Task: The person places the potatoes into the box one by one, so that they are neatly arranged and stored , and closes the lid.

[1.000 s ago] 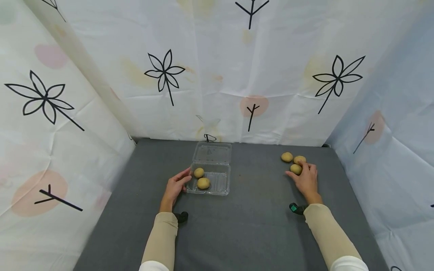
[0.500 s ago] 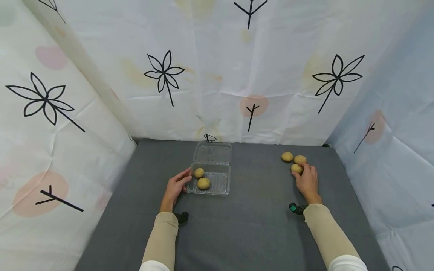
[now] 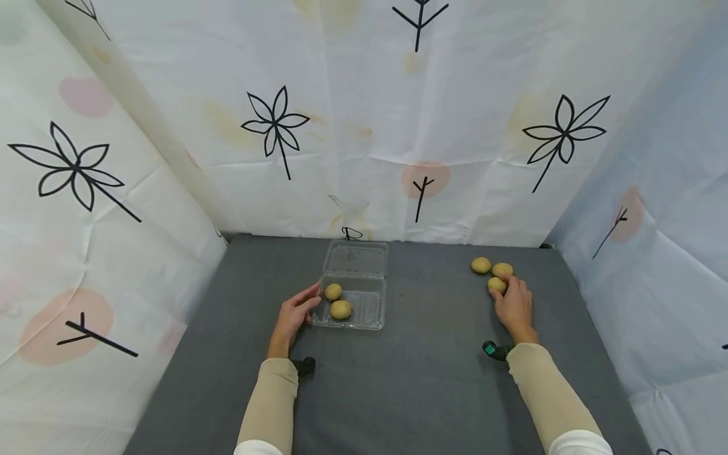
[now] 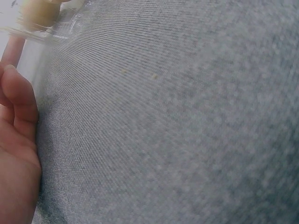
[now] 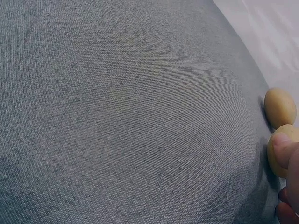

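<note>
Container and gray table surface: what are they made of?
Container: likely thin, clear, glossy plastic; the gray shows through it, and its rims and ribbed base catch highlights. Exact type can't be told.

Table surface: looks like matte gray fabric; both wrist views show fine, textile-like ribbing with no sharp reflections. Woven or knit, I can't say.

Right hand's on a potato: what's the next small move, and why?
Probably lift the pinched potato with the right hand: the open container, its left edge held by the left hand, has room beside its two potatoes.
</note>
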Action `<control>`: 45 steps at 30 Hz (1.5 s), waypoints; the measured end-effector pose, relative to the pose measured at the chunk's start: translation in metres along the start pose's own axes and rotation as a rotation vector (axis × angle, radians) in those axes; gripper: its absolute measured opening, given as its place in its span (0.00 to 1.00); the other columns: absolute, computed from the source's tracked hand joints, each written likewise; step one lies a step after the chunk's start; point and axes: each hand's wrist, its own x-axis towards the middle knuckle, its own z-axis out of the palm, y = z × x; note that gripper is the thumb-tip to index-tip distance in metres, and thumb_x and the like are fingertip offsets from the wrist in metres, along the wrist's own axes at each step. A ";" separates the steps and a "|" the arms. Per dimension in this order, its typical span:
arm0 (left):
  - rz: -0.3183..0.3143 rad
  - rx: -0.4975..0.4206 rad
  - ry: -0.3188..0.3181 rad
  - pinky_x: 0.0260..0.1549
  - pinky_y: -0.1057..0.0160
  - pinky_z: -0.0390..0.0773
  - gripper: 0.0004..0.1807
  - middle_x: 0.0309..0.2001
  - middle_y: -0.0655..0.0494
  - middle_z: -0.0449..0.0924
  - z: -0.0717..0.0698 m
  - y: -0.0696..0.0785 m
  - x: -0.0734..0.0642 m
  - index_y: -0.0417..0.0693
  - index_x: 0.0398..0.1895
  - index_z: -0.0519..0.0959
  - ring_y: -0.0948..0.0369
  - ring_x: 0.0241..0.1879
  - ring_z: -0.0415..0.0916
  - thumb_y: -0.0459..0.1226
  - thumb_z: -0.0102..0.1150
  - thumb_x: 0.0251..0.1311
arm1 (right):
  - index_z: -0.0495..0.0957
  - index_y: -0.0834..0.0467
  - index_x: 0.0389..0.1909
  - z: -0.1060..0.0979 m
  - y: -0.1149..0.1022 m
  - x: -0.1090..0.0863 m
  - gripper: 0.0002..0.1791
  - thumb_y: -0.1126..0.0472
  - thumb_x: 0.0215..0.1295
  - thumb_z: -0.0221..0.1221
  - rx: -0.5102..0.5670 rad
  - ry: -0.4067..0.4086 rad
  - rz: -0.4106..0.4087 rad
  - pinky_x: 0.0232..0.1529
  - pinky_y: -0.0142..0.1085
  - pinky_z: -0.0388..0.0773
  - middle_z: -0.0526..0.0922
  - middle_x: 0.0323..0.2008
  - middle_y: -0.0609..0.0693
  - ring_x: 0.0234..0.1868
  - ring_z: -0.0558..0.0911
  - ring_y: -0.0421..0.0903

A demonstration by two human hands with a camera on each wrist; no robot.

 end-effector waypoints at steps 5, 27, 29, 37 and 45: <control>-0.005 0.006 -0.007 0.26 0.69 0.75 0.24 0.64 0.51 0.82 -0.001 0.001 -0.001 0.64 0.65 0.80 0.66 0.19 0.66 0.45 0.68 0.65 | 0.69 0.70 0.64 0.002 0.000 -0.002 0.25 0.62 0.72 0.61 0.008 0.033 -0.038 0.62 0.59 0.60 0.70 0.59 0.72 0.58 0.67 0.69; 0.016 0.020 -0.007 0.26 0.69 0.75 0.24 0.64 0.51 0.82 -0.001 -0.003 0.001 0.64 0.65 0.80 0.66 0.19 0.66 0.45 0.68 0.66 | 0.65 0.71 0.65 -0.001 -0.027 -0.007 0.26 0.62 0.73 0.60 0.094 0.001 -0.014 0.62 0.63 0.65 0.62 0.60 0.73 0.57 0.67 0.68; 0.017 0.019 -0.008 0.26 0.69 0.75 0.24 0.64 0.51 0.82 -0.001 -0.003 0.001 0.63 0.65 0.80 0.66 0.20 0.66 0.45 0.67 0.66 | 0.64 0.71 0.67 -0.002 -0.030 -0.007 0.28 0.62 0.74 0.59 0.106 -0.012 0.000 0.63 0.63 0.65 0.61 0.62 0.73 0.58 0.67 0.68; 0.015 0.027 -0.010 0.27 0.69 0.75 0.23 0.64 0.52 0.82 -0.002 -0.004 0.000 0.64 0.65 0.80 0.66 0.20 0.66 0.44 0.66 0.67 | 0.65 0.71 0.70 -0.006 -0.045 -0.004 0.30 0.60 0.74 0.60 0.160 -0.011 0.005 0.65 0.62 0.64 0.61 0.64 0.73 0.63 0.65 0.67; 0.008 0.025 -0.008 0.26 0.69 0.75 0.24 0.64 0.51 0.81 -0.001 -0.004 0.001 0.63 0.66 0.80 0.67 0.20 0.67 0.45 0.67 0.67 | 0.64 0.70 0.72 -0.012 -0.065 -0.002 0.32 0.59 0.75 0.59 0.199 -0.045 -0.011 0.61 0.60 0.71 0.61 0.67 0.73 0.62 0.69 0.67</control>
